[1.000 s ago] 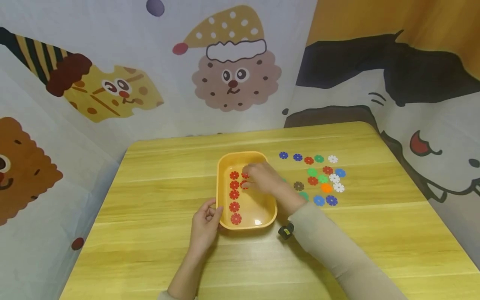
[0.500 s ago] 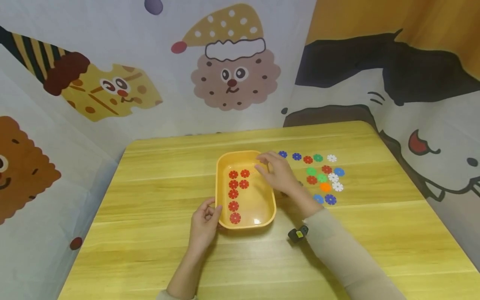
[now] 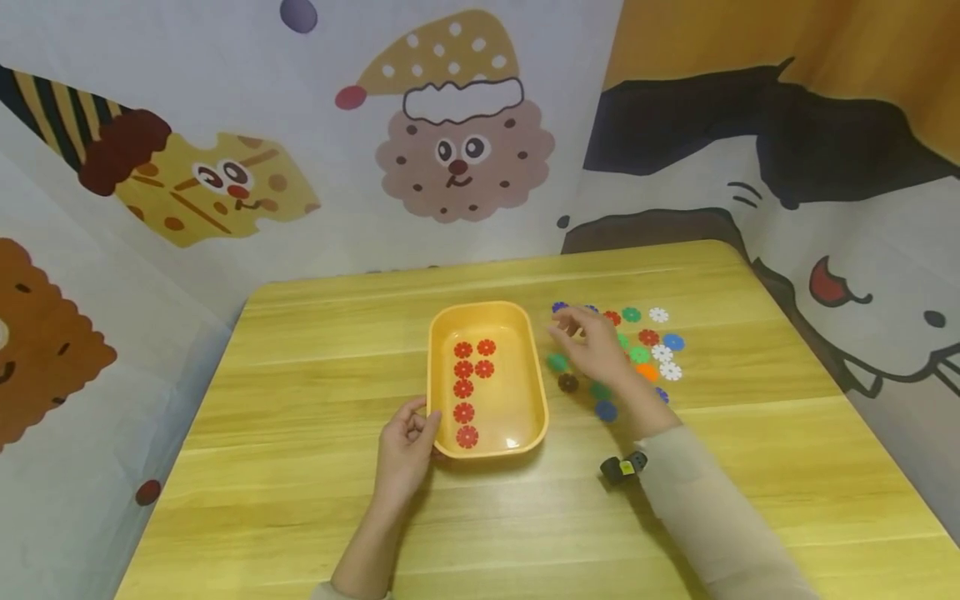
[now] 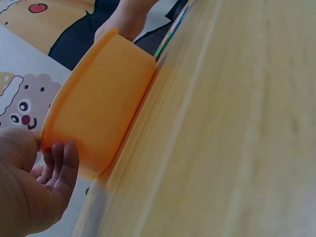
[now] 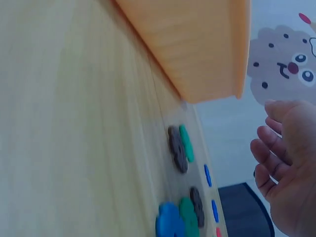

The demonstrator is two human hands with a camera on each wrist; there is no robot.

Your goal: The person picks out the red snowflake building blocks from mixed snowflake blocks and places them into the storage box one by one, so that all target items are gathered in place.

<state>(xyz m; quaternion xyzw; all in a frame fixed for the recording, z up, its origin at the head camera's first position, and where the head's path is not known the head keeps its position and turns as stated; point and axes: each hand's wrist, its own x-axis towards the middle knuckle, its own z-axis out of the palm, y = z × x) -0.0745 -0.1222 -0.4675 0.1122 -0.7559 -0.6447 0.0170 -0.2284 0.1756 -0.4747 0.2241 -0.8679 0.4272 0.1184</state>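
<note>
My left hand (image 3: 403, 450) grips the left wall of a yellow-orange plastic tray (image 3: 517, 408) near its front corner. In the left wrist view its thumb goes over the rim and its fingers curl against the outer wall. Several red notched flower-shaped discs (image 3: 463, 388) lie flat in the tray: a column along the left, with a pair beside its far end. To the right of the tray, my right hand (image 3: 596, 346) hovers over loose discs with loosely bent fingers. Nothing shows between them in the right wrist view. The hand hides some discs beneath it.
Loose discs on the wooden table (image 3: 300, 358) include a brown disc (image 3: 567, 382), a blue disc (image 3: 606, 411), an orange disc (image 3: 647, 372) and a white disc (image 3: 658, 314). A small black device (image 3: 623, 467) sits at my right wrist. A cartoon-printed cloth (image 3: 337, 242) hangs behind the table.
My right hand has left the red discs inside the tray and moved right, over the tray's edge, to the loose discs. My left hand keeps its hold on the tray.
</note>
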